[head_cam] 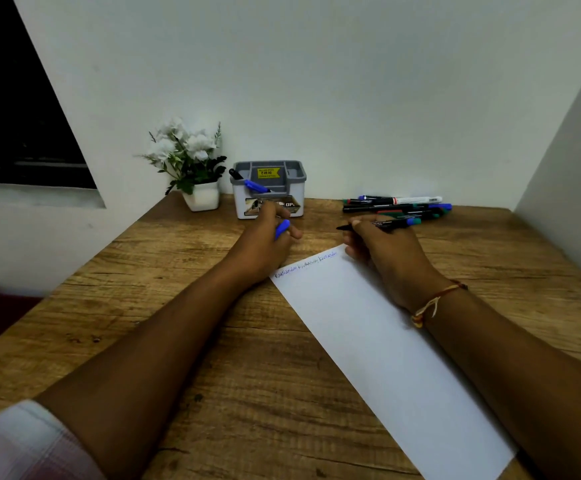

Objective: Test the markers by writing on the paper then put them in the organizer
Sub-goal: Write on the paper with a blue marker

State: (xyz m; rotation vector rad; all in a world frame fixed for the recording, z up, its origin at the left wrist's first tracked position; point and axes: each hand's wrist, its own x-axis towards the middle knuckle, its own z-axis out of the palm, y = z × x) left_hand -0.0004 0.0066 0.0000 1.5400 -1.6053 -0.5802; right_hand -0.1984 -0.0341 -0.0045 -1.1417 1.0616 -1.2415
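On the wooden bench (178, 306) a long white paper (379, 341) lies slanted, a line of writing along its far edge. Behind it stand the grey organizer (269, 188), two markers inside, and a loose pile of markers (400, 206). Right hand (382, 254) grips an uncapped black marker (375, 224), tip off the paper. Left hand (265, 240) is curled around a blue cap (282, 229)

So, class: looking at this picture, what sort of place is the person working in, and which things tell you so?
Probably a home desk or study corner. A wooden desk sits against plain white walls, with a grey desk organizer, a pile of markers beside a sheet of paper, and a small potted white flower plant.
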